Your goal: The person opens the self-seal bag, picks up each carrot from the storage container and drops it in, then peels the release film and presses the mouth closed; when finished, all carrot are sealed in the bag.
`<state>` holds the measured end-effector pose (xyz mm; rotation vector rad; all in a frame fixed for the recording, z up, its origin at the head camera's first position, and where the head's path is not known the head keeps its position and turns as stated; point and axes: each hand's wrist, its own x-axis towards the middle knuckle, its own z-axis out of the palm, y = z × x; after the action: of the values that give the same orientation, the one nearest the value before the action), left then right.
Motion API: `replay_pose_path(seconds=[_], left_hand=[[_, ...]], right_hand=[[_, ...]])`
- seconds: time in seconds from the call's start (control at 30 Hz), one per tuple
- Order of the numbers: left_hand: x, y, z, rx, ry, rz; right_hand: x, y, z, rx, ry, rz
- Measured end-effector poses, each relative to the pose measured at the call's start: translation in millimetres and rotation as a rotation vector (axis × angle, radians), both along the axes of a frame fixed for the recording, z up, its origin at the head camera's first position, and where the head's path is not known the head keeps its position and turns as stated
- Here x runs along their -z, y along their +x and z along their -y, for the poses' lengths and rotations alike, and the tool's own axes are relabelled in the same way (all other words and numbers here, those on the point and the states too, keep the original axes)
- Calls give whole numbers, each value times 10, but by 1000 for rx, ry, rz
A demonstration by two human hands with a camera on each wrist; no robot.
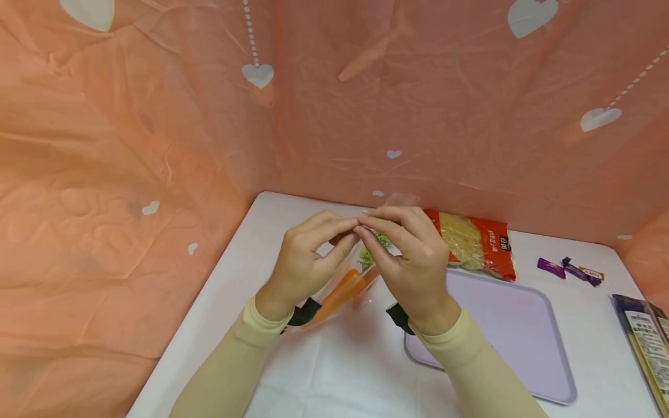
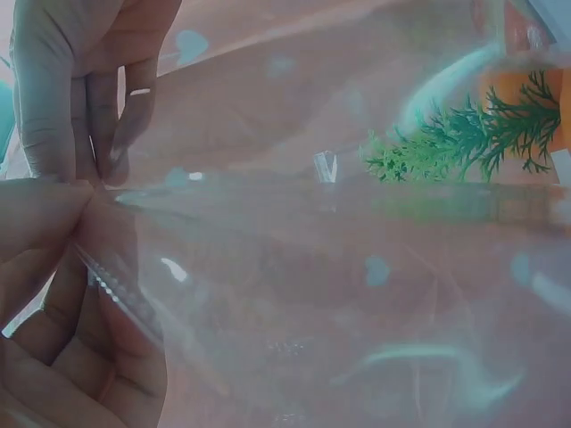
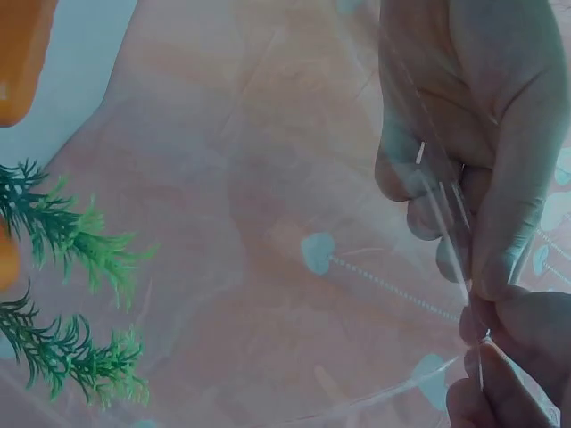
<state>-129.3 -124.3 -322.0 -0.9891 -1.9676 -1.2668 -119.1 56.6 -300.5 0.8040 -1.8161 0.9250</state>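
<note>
Clear plastic bag (image 2: 294,294), held up above the desk (image 1: 334,380), its edge bunched between two hands. Inside: orange carrots (image 1: 342,290) with feathery green tops (image 2: 464,138), the tops toward the held edge. Left hand (image 1: 300,261): fingers pinching the film. Right hand (image 1: 418,249): fingers likewise pinching, tips meeting the left's. Lilac tray (image 1: 507,331) flat on the desk, partly beneath the right forearm. Just behind the tray, a red packet (image 1: 493,247) with a window showing yellowish contents. Farther right, purple-wrapped sweets (image 1: 551,267), near one another. Dark printed pouch (image 1: 643,337) at the right edge, cut off by the frame. Peach cloth (image 1: 334,128) with pale hearts behind.
</note>
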Motion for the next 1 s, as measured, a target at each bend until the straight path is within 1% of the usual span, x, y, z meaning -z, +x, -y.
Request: replay_pose_path(seconds=[0.33, 0.5, 0.83, 1.0], left_hand=[[19, -23, -1, -10, -16, -13], [31, -35, 1, -12, -21, -19], [37, -37, 12, -18, -47, 8], [32, -40, 12, -14, -47, 7]], right_hand=[[24, -20, -5, -22, -24, 7], [41, -41, -21, -19, -21, 19], [76, -68, -39, -24, -36, 60], [89, -64, -34, -33, -37, 54]])
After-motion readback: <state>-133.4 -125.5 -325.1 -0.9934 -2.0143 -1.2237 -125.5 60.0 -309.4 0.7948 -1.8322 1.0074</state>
